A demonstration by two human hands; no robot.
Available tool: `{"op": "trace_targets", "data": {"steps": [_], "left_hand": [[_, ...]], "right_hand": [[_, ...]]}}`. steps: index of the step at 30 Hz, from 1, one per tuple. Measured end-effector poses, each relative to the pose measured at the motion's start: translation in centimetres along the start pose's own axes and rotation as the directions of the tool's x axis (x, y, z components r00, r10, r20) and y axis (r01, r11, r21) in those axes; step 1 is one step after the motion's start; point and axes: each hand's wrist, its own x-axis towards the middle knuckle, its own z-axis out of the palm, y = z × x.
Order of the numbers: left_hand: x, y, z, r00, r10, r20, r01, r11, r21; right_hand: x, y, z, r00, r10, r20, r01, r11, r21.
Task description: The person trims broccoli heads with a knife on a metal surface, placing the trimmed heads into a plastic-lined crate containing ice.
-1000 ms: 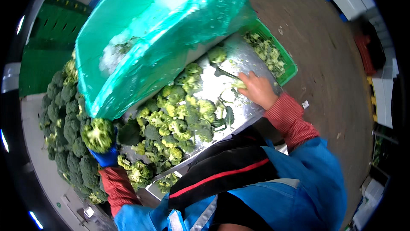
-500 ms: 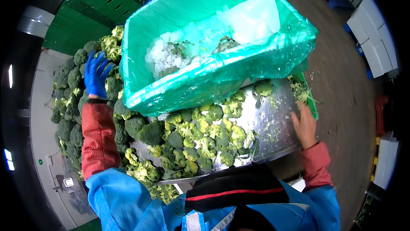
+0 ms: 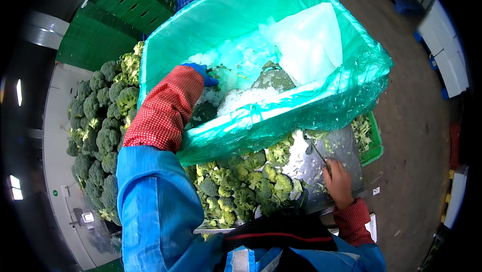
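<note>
My left hand (image 3: 205,75), in a blue glove, reaches over the near rim into a crate lined with green plastic film (image 3: 271,117). It is down at crushed ice (image 3: 246,98) and broccoli heads (image 3: 203,114); my sleeve hides most of its fingers, so its grip does not show. My bare right hand (image 3: 339,184) is closed around a slim, dark knife (image 3: 317,152), low over the metal table (image 3: 346,149). The knife points away and to the left, near the trimmed broccoli florets (image 3: 241,184).
A tall heap of broccoli heads (image 3: 103,136) lies at the left. Green crates (image 3: 113,11) stand behind it. A white sheet (image 3: 311,41) rests inside the lined crate. Beyond the table's right end is a green crate of trimmings (image 3: 362,131). White boxes (image 3: 442,46) stand at the far right.
My left hand has moved right from the broccoli heap into the lined crate. My right hand has come left from the table's end and now holds the knife.
</note>
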Motion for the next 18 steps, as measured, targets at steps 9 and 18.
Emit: {"op": "trace_targets", "data": {"steps": [9, 18], "left_hand": [[-5.5, -0.8, -2.4, 0.891, 0.198, -0.408, -0.413, 0.726, -0.550], [1.7, -0.3, 0.9, 0.852, 0.013, -0.523, -0.350, 0.757, -0.551]], "right_hand": [[-0.1, -0.1, 0.9, 0.996, 0.015, 0.087, -0.011, 0.999, -0.051], [0.5, -1.5, 0.7, 0.993, -0.042, 0.110, 0.054, 0.993, -0.105]]}}
